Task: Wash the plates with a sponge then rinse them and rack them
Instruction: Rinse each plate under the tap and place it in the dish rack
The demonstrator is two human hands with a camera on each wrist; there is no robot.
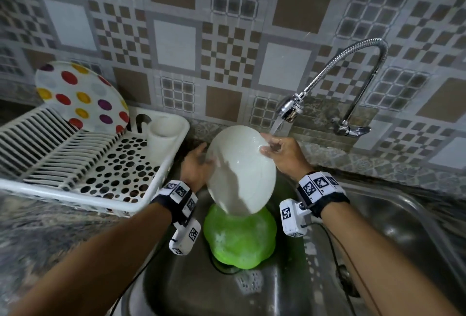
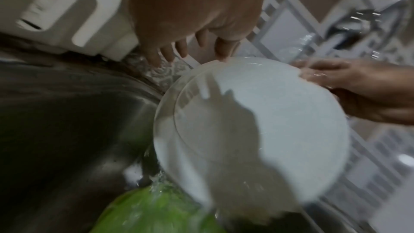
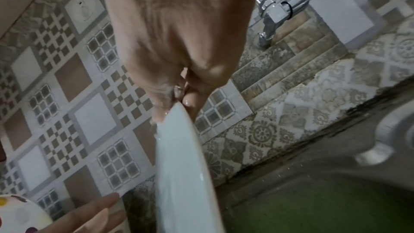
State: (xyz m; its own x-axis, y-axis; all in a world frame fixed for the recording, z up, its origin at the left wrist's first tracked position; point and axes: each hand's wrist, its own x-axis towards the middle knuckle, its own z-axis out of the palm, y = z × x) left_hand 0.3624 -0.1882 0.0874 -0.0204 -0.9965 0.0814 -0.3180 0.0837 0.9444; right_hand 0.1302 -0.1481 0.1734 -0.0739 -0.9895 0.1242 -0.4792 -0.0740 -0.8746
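Water is running from the tap [image 1: 290, 110] and the white plate [image 1: 240, 172] is tilted right under it, above the sink [image 1: 403, 227], so the stream sheets down and drips off the low edge onto the soapy green plate [image 1: 239, 236] lying below at 6 o'clock. This looks like the rinse step. The right hand [image 1: 280, 150] pinches the rim at about 1 o'clock, fingers wet in the stream. The left hand [image 1: 195, 164] steadies the 9 o'clock edge, fingers fairly straight against the rim.

The right wrist view shows the plate edge-on, with thumb and fingers clamped either side of the rim [image 3: 177, 112], a grip the head view only hints at. The left wrist view shows water running off the plate's low edge.

Over at 10 o'clock the white rack [image 1: 88, 164] already holds a spotted plate [image 1: 80, 94], standing on edge, probably where this one goes next. No sponge is visible.
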